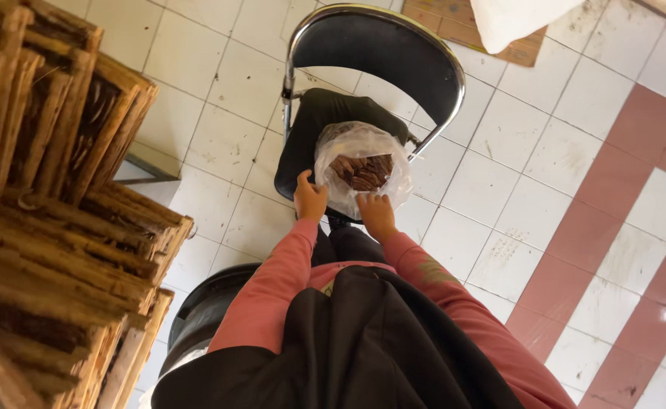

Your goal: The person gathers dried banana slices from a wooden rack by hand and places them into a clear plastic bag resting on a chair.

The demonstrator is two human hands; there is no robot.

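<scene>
Head view — clear bag (363, 167) of brown pieces

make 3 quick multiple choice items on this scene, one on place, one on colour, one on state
1. Where does the bag sit?
A. on the chair seat
B. on the floor
C. on the wooden stack

2. What colour are the sleeves?
A. blue
B. pink
C. white

3. How is the bag?
A. tied shut
B. lying flat and empty
C. open at the top, with brown pieces inside

Answers:
1 A: the clear bag rests on the black seat.
2 B: both forearms are covered in pink.
3 C: the left hand and right hand grip its near edge, and brown pieces show in the mouth.
</scene>
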